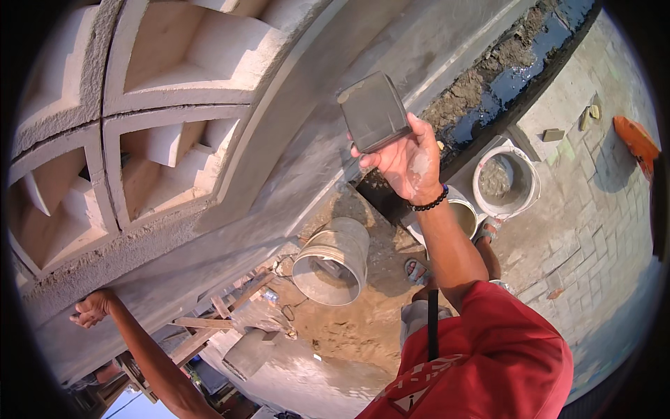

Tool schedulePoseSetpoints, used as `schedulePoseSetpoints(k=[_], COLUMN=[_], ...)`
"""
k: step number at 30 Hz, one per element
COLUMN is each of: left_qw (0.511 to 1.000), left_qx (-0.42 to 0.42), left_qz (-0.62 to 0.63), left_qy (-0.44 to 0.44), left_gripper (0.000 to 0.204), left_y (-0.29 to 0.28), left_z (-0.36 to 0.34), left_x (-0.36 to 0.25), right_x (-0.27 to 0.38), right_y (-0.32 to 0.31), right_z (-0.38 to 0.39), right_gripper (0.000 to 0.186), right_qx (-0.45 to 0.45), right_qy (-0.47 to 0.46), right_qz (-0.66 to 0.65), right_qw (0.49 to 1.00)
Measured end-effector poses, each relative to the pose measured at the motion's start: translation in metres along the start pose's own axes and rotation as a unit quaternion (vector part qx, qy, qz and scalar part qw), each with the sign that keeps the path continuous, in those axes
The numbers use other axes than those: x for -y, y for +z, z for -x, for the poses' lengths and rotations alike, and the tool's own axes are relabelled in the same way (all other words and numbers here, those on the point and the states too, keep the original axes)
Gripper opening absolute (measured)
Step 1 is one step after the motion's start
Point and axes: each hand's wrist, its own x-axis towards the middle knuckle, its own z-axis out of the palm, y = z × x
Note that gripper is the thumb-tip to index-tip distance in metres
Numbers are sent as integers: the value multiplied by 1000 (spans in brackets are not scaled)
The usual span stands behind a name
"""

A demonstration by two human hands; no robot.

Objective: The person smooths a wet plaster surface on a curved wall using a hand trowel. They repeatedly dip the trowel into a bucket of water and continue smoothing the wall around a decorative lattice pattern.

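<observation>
In my raised right hand (412,164) I hold a grey, square-faced block (371,115) with rounded corners, its flat face coated with a damp-looking grey film. My thumb is along its edge and my fingers support it from below. Grey smears mark the palm. Close behind the block runs the smooth grey wall (307,150). My left hand (94,309) is at the far left with its fingers curled in, against the wall just under the rough ledge (139,234). Whether anything is inside those fingers is hidden.
Pale vent blocks (185,98) fill the wall's upper part. Below stand a large bucket (331,269), a bucket of grey mix (508,183) and another bucket (463,215) partly behind my forearm. A wet drainage trench (499,84) follows the wall. Wooden pieces (202,335) lie lower left.
</observation>
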Motion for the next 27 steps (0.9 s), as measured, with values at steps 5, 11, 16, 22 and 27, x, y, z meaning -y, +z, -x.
schedulePoseSetpoints(k=[5,11,16,22,27], left_qw=[1000,1000,1000,999,1000], left_qx=[3,-5,-13,-21,-6], left_qz=[3,-5,-19,-7,-2], left_qy=[3,22,14,25,18], left_gripper=[55,54,53,53,55], left_y=[-1,0,3,6,3], left_z=[-3,-3,-4,-10,-8], left_x=[1,0,6,14,5], right_x=[4,-32,-40,-35,-53], right_y=[6,10,3,-15,4], right_z=[-3,1,-2,-1,-5], right_gripper=[60,67,63,59,67], right_qx=[23,-82,-41,-22,-65], right_qy=[-23,-150,-95,-90,-162], right_qz=[14,245,101,-3,120], right_qw=[999,954,990,996,977])
